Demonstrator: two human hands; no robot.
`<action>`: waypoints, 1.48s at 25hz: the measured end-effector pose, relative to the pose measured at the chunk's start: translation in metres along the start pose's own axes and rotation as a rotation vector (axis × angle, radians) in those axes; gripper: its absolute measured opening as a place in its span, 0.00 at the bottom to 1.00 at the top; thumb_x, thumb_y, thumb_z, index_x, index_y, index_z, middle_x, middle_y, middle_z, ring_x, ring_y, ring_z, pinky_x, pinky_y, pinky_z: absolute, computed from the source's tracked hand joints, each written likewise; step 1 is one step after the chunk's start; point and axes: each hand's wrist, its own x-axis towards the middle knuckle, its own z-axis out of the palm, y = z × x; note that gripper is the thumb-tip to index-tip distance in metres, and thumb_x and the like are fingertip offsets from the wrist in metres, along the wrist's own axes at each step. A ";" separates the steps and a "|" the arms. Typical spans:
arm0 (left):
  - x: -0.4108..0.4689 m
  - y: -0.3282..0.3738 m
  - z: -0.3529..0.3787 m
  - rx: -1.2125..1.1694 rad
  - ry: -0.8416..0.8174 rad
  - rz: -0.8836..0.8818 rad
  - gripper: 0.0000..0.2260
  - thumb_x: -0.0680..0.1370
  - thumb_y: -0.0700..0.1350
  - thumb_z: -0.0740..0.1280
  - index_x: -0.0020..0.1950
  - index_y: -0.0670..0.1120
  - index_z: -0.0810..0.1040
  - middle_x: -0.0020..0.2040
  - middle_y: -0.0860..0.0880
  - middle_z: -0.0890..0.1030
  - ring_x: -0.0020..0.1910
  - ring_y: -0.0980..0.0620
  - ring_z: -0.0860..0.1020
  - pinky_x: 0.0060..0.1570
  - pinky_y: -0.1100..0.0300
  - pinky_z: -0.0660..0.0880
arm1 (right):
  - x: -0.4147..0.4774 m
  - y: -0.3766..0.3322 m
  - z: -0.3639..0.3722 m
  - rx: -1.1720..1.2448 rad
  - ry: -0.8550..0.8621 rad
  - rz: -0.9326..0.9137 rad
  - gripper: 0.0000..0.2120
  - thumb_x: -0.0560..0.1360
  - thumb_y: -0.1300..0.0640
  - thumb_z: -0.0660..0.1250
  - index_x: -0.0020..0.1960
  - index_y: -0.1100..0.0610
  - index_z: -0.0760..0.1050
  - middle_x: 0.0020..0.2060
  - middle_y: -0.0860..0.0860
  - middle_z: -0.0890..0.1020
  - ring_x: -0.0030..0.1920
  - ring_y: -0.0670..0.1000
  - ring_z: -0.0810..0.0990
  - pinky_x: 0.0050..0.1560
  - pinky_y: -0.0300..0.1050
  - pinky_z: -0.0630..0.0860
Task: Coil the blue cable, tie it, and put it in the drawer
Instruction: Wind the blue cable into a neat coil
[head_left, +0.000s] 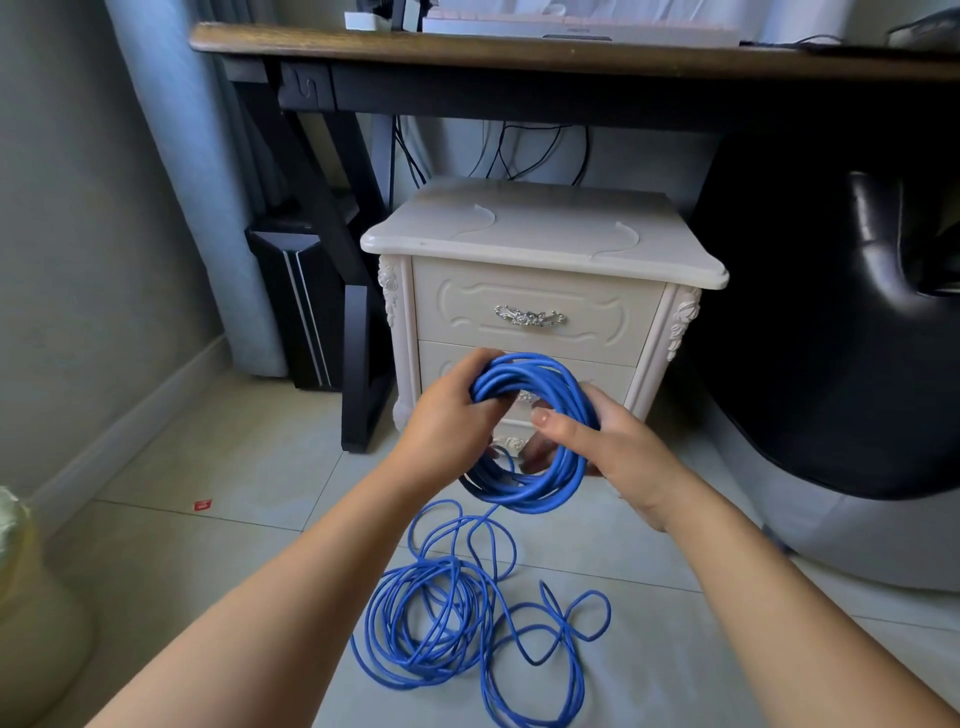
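Note:
A coil of several loops of the blue cable (540, 493) hangs in the air in front of a cream nightstand (540, 244). My left hand (447, 421) grips the coil's upper left side. My right hand (608, 447) grips its right side, thumb pointing left across the ring. From the coil's bottom a strand drops to a loose heap of blue cable (441, 629) spread on the tiled floor between my forearms. The nightstand's top drawer (535, 306) is closed, with a silver handle (530, 316). The lower drawer (613, 376) is partly hidden behind my hands.
A dark wooden desk (519, 52) stands over the nightstand, its black leg (358, 322) to the left. A black chair (883, 312) is on the right. A black computer case (296, 306) stands by the curtain. A pale bag (31, 597) and a red scrap (202, 504) lie left.

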 end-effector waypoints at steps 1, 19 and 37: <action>0.001 -0.001 0.000 -0.065 0.035 -0.047 0.08 0.79 0.39 0.66 0.55 0.51 0.78 0.33 0.52 0.74 0.27 0.56 0.72 0.29 0.58 0.79 | 0.000 0.003 -0.001 0.013 -0.018 0.026 0.21 0.68 0.40 0.68 0.54 0.52 0.76 0.41 0.53 0.85 0.43 0.51 0.85 0.46 0.43 0.78; 0.001 -0.001 0.011 -0.157 0.298 -0.119 0.08 0.79 0.41 0.62 0.49 0.55 0.76 0.32 0.54 0.73 0.31 0.50 0.71 0.31 0.60 0.71 | 0.009 0.010 0.029 0.174 0.274 0.210 0.19 0.75 0.53 0.69 0.63 0.53 0.69 0.47 0.57 0.80 0.39 0.52 0.79 0.33 0.46 0.77; -0.011 0.007 0.007 0.568 -0.194 0.180 0.24 0.73 0.39 0.63 0.66 0.56 0.71 0.46 0.52 0.81 0.45 0.48 0.78 0.43 0.54 0.74 | 0.005 -0.002 0.020 -0.722 0.209 -0.098 0.08 0.68 0.61 0.66 0.39 0.49 0.69 0.32 0.49 0.77 0.33 0.54 0.79 0.37 0.49 0.77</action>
